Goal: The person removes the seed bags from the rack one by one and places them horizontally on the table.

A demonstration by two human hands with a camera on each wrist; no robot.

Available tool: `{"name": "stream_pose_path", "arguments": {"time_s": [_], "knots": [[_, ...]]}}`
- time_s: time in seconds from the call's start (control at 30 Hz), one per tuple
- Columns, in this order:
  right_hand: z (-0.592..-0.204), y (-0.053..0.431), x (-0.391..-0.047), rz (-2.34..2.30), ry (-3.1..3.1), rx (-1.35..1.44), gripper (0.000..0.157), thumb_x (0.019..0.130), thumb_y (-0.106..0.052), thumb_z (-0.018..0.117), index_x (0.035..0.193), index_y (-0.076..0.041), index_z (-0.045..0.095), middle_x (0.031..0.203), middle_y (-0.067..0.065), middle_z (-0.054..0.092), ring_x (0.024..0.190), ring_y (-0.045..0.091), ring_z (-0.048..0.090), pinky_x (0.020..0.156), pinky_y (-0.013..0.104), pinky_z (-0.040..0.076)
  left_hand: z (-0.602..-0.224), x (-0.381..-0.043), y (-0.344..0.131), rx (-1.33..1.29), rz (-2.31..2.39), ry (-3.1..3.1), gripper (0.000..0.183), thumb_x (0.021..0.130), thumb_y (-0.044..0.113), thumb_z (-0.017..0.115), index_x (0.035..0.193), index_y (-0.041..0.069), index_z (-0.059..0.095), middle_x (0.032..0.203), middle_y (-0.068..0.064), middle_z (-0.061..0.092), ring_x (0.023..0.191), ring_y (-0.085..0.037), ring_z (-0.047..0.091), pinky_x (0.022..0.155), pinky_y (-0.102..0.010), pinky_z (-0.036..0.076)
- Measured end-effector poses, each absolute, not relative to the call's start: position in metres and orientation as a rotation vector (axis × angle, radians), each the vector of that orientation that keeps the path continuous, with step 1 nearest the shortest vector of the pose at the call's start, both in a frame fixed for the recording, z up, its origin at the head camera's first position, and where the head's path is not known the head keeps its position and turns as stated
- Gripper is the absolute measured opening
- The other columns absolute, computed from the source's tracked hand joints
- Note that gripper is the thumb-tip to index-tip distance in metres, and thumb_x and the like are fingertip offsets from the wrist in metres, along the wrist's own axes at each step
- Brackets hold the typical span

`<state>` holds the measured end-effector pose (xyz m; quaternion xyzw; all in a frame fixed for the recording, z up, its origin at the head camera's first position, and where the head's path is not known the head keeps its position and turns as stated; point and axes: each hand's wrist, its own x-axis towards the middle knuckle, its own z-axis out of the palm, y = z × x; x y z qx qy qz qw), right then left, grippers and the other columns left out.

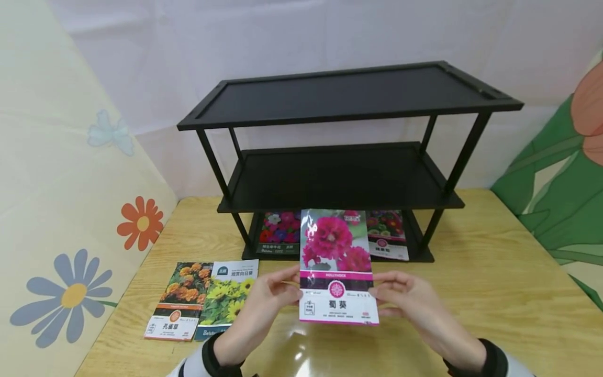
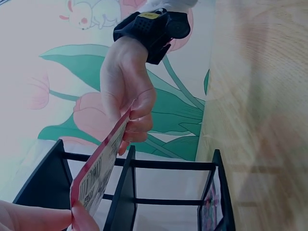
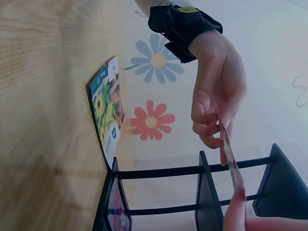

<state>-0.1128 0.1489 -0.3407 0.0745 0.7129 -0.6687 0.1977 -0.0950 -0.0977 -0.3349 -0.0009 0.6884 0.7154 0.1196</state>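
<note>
Both hands hold up a hollyhock seed packet [image 1: 336, 262] with a pink flower picture, tilted in front of the black rack's lower part. My left hand [image 1: 275, 296] pinches its left edge, and my right hand [image 1: 412, 298] pinches the right edge. In the left wrist view the packet's back [image 2: 103, 166] shows a barcode. Under the middle shelf, two other seed packets lie on the bottom tier: a left one with mixed flowers [image 1: 279, 233] and a right one with red flowers [image 1: 387, 235]. The held packet hides what lies between them.
The black three-tier rack [image 1: 339, 175] stands at the back of the wooden table [image 1: 490, 293]. To the left on the table lie an orange marigold packet [image 1: 181, 298] and a yellow sunflower packet [image 1: 226, 296], side by side. Flower-printed walls flank the table.
</note>
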Motion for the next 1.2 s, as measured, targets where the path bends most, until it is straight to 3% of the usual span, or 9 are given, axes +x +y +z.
{"name": "stream_pose_path", "arguments": {"time_s": [0.73, 1.2], "knots": [[-0.374, 0.116, -0.119, -1.892, 1.863, 0.243, 0.045, 0.080, -0.006, 0.061, 0.118, 0.010, 0.042, 0.089, 0.012, 0.060, 0.078, 0.021, 0.060, 0.070, 0.035, 0.051, -0.368, -0.097, -0.120, -0.171, 2.081, 2.017, 0.051, 0.076, -0.004, 0.054, 0.125, -0.011, 0.041, 0.103, -0.014, 0.055, 0.081, -0.014, 0.057, 0.075, -0.030, 0.048], [-0.399, 0.096, -0.125, -1.872, 1.800, 0.166, 0.039, 0.080, -0.003, 0.058, 0.113, 0.012, 0.044, 0.082, 0.009, 0.062, 0.072, 0.018, 0.061, 0.067, 0.034, 0.052, -0.392, -0.097, -0.136, -0.304, 1.975, 2.145, 0.050, 0.072, -0.007, 0.055, 0.121, -0.009, 0.047, 0.100, -0.013, 0.056, 0.082, -0.015, 0.055, 0.071, -0.032, 0.050]]}}
